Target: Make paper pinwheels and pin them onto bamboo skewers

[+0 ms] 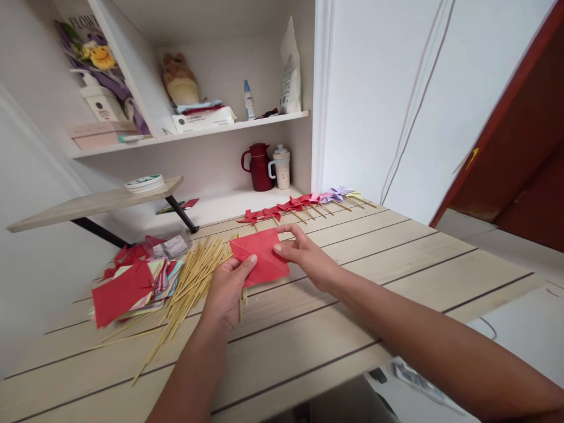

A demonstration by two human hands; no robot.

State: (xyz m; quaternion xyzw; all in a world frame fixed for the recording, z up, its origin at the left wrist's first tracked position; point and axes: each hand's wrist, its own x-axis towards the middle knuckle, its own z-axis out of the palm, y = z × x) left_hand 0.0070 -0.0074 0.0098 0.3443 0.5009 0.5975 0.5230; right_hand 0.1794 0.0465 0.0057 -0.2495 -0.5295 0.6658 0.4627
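From my feed, the upper white shelf (264, 123) carries a brown-and-cream plush toy (180, 82), a white packet (203, 120), a blue-capped bottle (249, 101) and, at the right end, an upright white bag (291, 76). In the compartment to the left I make out a yellow flower with a smile (100, 57), a white pump bottle (102, 103) and a pink box (104, 136). Below — side by side — stand a dark red jug (261, 169) and a speckled cup (282, 170). Off right, I see cables (433, 64) running down the pale wall (365, 88) and a dark red door (535, 141).
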